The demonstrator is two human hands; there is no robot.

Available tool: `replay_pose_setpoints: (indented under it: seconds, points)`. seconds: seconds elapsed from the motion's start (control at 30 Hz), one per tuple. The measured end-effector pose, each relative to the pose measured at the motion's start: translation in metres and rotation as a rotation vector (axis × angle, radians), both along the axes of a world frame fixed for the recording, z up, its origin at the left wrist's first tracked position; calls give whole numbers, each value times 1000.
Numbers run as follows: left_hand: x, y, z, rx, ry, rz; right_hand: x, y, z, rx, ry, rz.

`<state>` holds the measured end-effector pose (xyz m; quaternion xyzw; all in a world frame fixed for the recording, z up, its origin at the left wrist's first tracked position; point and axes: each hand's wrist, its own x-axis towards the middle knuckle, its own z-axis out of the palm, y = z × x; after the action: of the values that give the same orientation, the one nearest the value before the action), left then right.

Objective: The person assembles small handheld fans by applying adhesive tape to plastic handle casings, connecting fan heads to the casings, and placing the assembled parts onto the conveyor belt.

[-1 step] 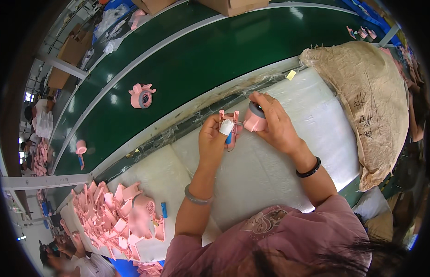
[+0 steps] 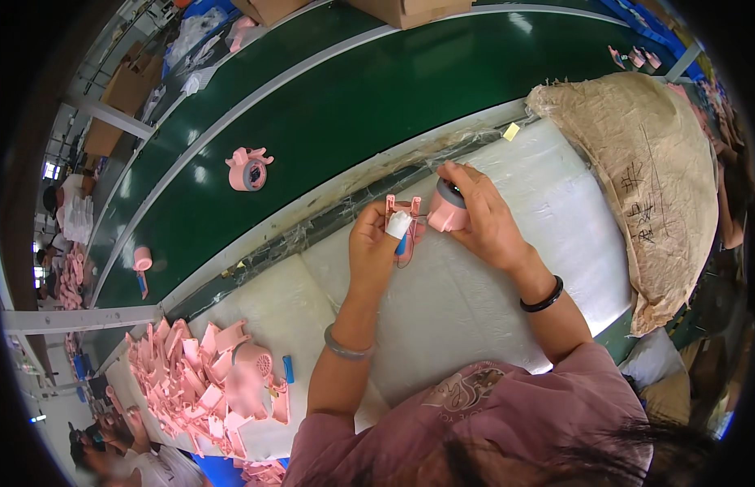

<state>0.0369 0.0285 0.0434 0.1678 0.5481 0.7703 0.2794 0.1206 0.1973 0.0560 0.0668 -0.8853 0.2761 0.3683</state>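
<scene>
The left hand (image 2: pixel 376 247) holds a flat pink plastic shell piece (image 2: pixel 402 213) with a blue part. The right hand (image 2: pixel 483 217) grips a round pink plastic motor housing (image 2: pixel 447 209). Nothing has moved; both parts touch, above the white padded table (image 2: pixel 491 316), near the green conveyor belt (image 2: pixel 377 105).

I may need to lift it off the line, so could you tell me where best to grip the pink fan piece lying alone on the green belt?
Probably grip the pink fan piece across its round body from above: it lies flat, its thin ear-like tabs look fragile.
</scene>
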Motion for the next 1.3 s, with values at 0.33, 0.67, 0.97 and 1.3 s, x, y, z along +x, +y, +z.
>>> replay_pose_setpoints:
  seconds: [0.33,0.67,0.97,1.3]
  points:
    - [0,0,-3,6,-16,32,0,2,0,11,17,12]
    - [0,0,-3,-10,22,36,1,2,-3,37,-25,-42]
    - [0,4,-5,-12,30,51,2,4,-3,41,-16,-38]
    - [-7,11,-36,14,46,214,-1,-5,-2,-180,-225,-88]
